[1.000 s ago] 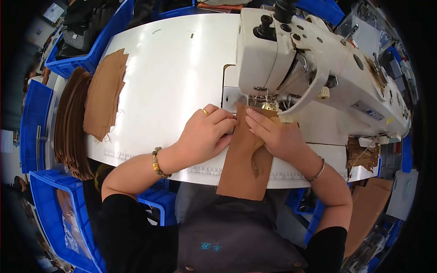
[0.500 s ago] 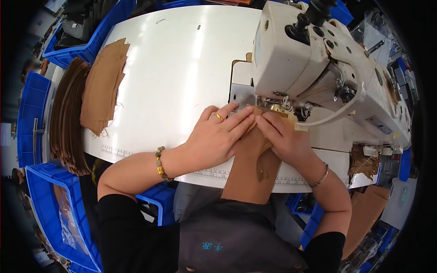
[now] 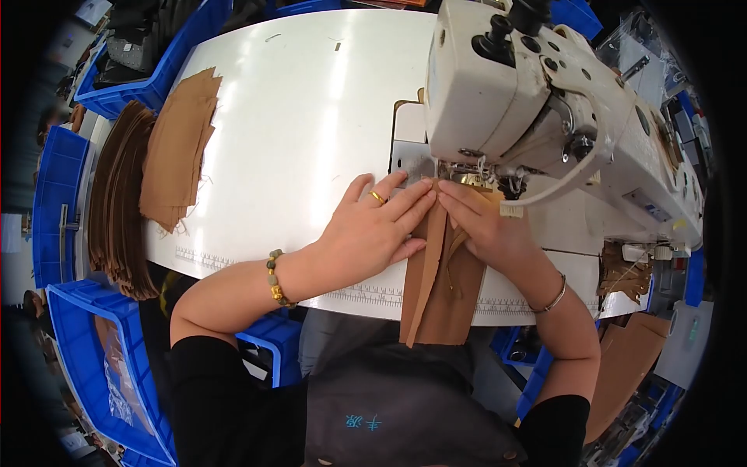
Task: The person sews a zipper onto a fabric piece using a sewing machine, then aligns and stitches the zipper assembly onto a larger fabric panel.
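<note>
A long brown fabric piece [image 3: 459,300] hangs over the table's front edge, with a lengthwise fold along its left side. Its top end lies by the needle area of the white sewing machine [image 3: 498,93]. My left hand [image 3: 381,226] rests on the fabric's upper left, fingers apart, fingertips at the fold near the needle. On the upper right, my right hand [image 3: 486,226] lies with its fingers together and the fabric beneath them. The fingertips of both hands nearly meet. A strip of fabric runs from under my right hand down the piece.
Brown fabric pieces [image 3: 179,148] lie on the white table [image 3: 280,156] at left, beside a darker folded stack [image 3: 120,202]. Blue bins [image 3: 101,300] stand around the left side. At the table's right end is a bundle of brown pieces [image 3: 625,272].
The fabric's left side has turned over into a lengthwise fold. My left hand has moved right, onto the fabric near the needle, and its fingertips have come close to my right hand's.
</note>
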`<state>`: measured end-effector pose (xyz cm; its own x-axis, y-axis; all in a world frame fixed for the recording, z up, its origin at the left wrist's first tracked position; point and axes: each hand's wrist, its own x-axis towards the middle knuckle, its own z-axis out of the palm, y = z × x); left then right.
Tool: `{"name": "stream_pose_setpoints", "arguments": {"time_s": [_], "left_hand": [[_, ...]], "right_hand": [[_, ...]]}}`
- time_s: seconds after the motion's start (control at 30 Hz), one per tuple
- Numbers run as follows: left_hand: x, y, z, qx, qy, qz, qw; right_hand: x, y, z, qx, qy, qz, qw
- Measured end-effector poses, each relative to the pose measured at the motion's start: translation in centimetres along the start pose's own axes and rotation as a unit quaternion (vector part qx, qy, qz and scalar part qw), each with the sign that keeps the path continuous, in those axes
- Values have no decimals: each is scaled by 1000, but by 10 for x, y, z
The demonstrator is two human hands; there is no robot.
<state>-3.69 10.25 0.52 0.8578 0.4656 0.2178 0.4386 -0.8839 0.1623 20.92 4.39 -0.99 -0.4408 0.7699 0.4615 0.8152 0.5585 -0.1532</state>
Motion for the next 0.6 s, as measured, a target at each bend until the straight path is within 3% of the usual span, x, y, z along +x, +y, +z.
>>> {"name": "stream_pose_setpoints", "arguments": {"time_s": [0.1, 0.6], "left_hand": [[3, 5, -2, 66, -18, 9, 998], [21, -3, 5, 39, -6, -22, 999]], "right_hand": [[2, -4, -6, -15, -10, 7, 1000], [-4, 16, 7, -75, 20, 30, 997]]}}
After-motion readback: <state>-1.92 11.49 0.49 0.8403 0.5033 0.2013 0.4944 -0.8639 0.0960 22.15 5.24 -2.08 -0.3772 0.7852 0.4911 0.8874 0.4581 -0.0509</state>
